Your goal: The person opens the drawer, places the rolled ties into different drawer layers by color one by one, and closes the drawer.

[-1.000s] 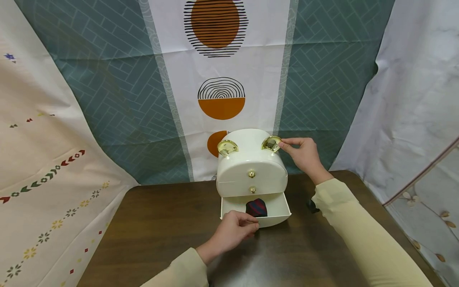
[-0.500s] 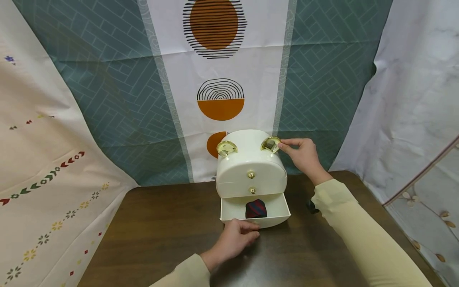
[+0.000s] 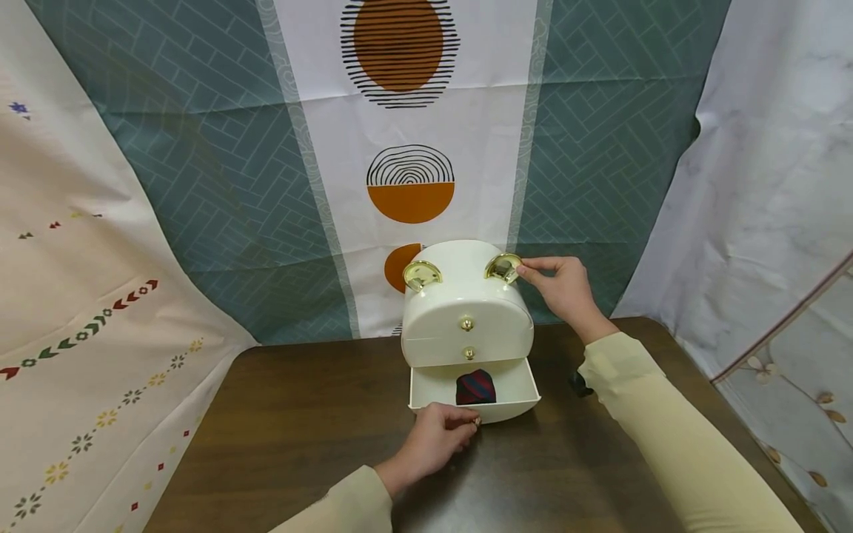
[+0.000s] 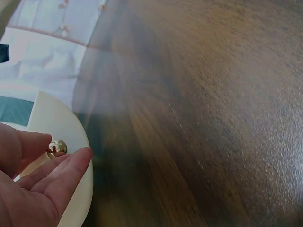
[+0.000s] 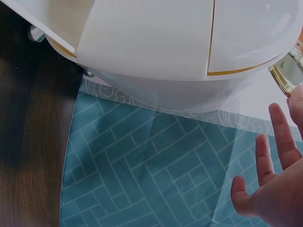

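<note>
A cream, round-topped drawer box [image 3: 433,337] stands at the back of the table, with its bottom drawer [image 3: 433,385] pulled out. Inside that drawer lies a rolled necktie [image 3: 476,387], dark with red and navy stripes. My left hand [image 3: 433,440] is at the drawer's front, thumb and fingers around its gold knob [image 4: 57,148]. On top of the box are two gold, ear-like discs. The right one [image 3: 503,267] is pinched at its edge between thumb and finger of my right hand [image 3: 560,285]; the other fingers spread loosely in the right wrist view.
The left gold disc [image 3: 423,275] and two gold knobs on the upper drawers are untouched. Brown wooden table [image 3: 313,414] surrounds the box. Behind it hangs a teal and white patterned cloth [image 3: 280,222], close to the box's back.
My left hand has lowered slightly from the drawer's rim to its front knob. The right hand stays on the gold disc, and the drawer has hardly moved.
</note>
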`<state>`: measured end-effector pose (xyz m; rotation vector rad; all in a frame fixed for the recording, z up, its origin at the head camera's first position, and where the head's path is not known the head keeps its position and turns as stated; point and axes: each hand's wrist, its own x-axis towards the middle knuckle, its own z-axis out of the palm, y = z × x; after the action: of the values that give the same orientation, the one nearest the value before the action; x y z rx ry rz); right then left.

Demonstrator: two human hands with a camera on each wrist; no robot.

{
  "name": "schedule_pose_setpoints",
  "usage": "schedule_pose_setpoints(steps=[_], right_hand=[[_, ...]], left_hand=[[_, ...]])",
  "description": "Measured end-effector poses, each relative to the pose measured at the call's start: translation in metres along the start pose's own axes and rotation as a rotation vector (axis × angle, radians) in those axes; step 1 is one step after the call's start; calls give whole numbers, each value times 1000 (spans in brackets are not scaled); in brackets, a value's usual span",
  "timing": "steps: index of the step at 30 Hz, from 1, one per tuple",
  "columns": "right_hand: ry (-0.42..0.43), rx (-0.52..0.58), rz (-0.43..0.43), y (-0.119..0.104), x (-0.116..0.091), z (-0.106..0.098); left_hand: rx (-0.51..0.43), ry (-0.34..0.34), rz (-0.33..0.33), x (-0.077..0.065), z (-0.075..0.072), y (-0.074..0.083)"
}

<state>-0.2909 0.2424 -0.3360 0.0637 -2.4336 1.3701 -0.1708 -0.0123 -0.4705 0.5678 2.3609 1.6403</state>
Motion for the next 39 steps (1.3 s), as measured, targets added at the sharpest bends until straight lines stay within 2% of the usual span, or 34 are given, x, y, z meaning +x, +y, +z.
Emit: schedule_pose_setpoints(steps=[4, 8, 11, 21, 28, 39], right_hand=[[-3, -7, -9, 1, 0, 0], [-5, -12, -16, 2, 0, 0], [-7, -11, -17, 2, 0, -1], [-4, 4, -2, 2, 0, 0], [2, 8, -8, 3, 0, 1], [2, 16, -8, 3, 0, 2]], left_hand=[[6, 1, 5, 6, 0, -12], [67, 17, 33, 9, -1, -18], [107, 33, 54, 10, 0, -18], [140, 63, 111, 14, 3, -19], [146, 80, 103, 17, 3, -21], [74, 81, 60, 21, 2, -22]])
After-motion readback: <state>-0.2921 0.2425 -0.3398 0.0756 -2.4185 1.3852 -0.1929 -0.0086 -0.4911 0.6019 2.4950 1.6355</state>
